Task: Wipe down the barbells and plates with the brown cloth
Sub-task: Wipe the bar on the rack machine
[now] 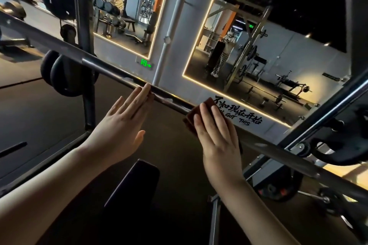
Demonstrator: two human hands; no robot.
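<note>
A dark steel barbell (111, 71) runs diagonally from upper left to lower right across a rack. Black plates (59, 74) hang on the rack at the left. My right hand (216, 135) lies flat with straight fingers on the folded brown cloth (194, 115), pressing it onto the bar. My left hand (121, 125) is open, its straight fingertips touching the bar left of the cloth. The bar under the cloth is hidden.
A black rack upright (84, 16) stands at the left. A padded bench end (137, 181) sits below my hands. Another angled rack post and hooks (328, 123) are at the right. Wall mirrors (249, 49) behind the bar reflect gym equipment and people.
</note>
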